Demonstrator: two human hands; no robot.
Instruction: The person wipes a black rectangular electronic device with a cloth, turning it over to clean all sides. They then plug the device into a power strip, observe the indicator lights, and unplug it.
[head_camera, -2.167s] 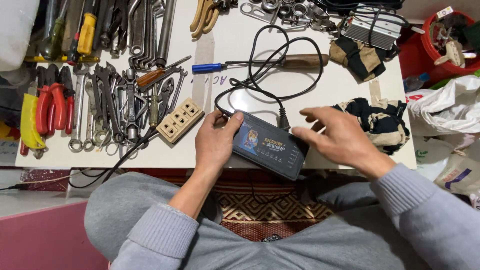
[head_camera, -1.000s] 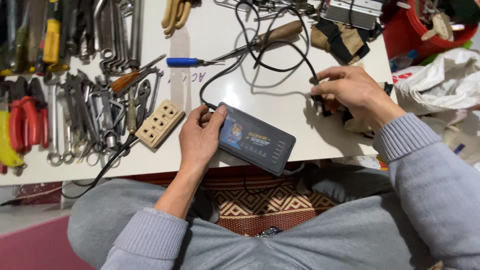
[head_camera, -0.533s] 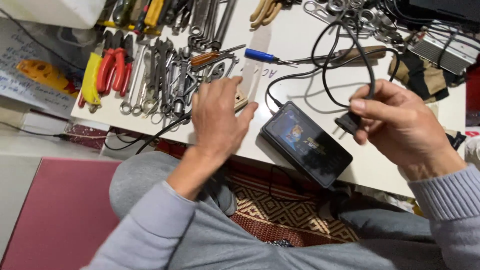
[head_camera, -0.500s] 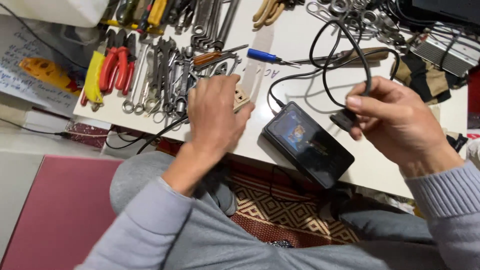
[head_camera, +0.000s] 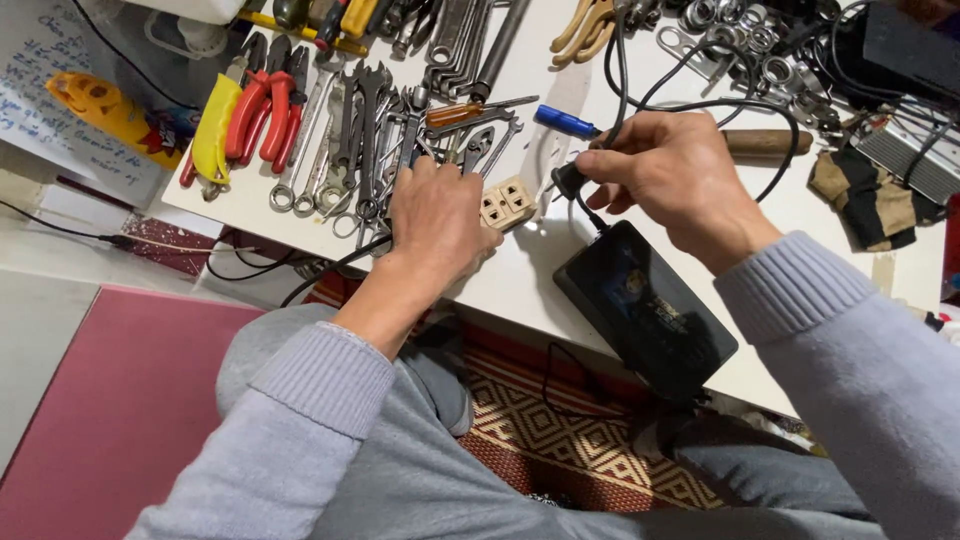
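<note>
Right hand (head_camera: 672, 175) pinches the small, light black plug (head_camera: 568, 181) by its stiff body, while left hand (head_camera: 437, 215) presses the beige socket block (head_camera: 506, 202) flat on the tabletop (head_camera: 520, 290).

The left hand (head_camera: 435, 215) covers the near-left part of the beige socket block (head_camera: 507, 201), so only its right end shows. The right hand (head_camera: 672, 180) wraps the black plug (head_camera: 567, 181); its prongs stay hidden. The black charger box (head_camera: 646, 309) hangs over the near table edge, its label too dim to make out. Far off, the wrenches (head_camera: 455, 40) and the black box at far right (head_camera: 915, 55) run out of the picture's top edge.
</note>
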